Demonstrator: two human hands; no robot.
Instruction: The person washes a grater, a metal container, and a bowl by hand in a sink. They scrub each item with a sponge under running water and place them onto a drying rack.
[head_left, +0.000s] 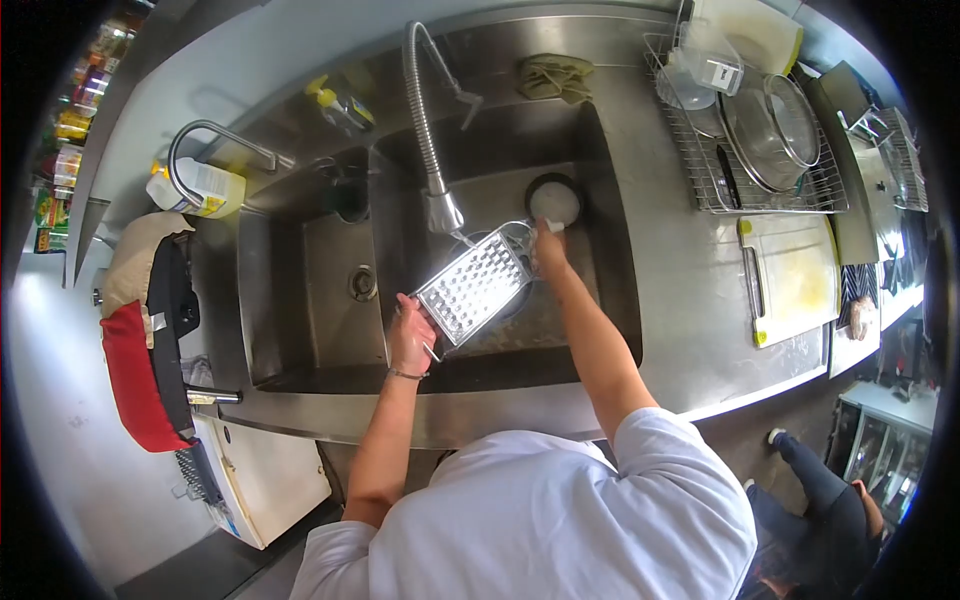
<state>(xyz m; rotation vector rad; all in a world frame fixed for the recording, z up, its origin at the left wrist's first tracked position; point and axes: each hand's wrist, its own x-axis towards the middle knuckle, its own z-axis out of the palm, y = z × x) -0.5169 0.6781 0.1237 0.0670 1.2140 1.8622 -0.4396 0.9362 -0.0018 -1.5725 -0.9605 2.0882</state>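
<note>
A shiny metal grater (476, 286) is tilted over the right sink basin, its rough face up. My left hand (411, 338) is closed around its lower left end. Beside its upper right end is my right hand (547, 250), fingers bent at the near rim of a small dark bowl (554, 202) with whitish, soapy-looking liquid in it. A bit of white shows at those fingertips; I cannot tell what it is. Just above the grater hangs the spray head of the faucet (442, 212). Part of a round, clear-looking dish (512, 303) shows beneath the grater.
The left basin (335, 310) has a drain. Behind the sink are a yellow-topped bottle (340, 104) and a folded cloth (555, 77). A dish rack (770, 205) and cutting board (793, 280) are on the right. Another person (830, 515) is at lower right.
</note>
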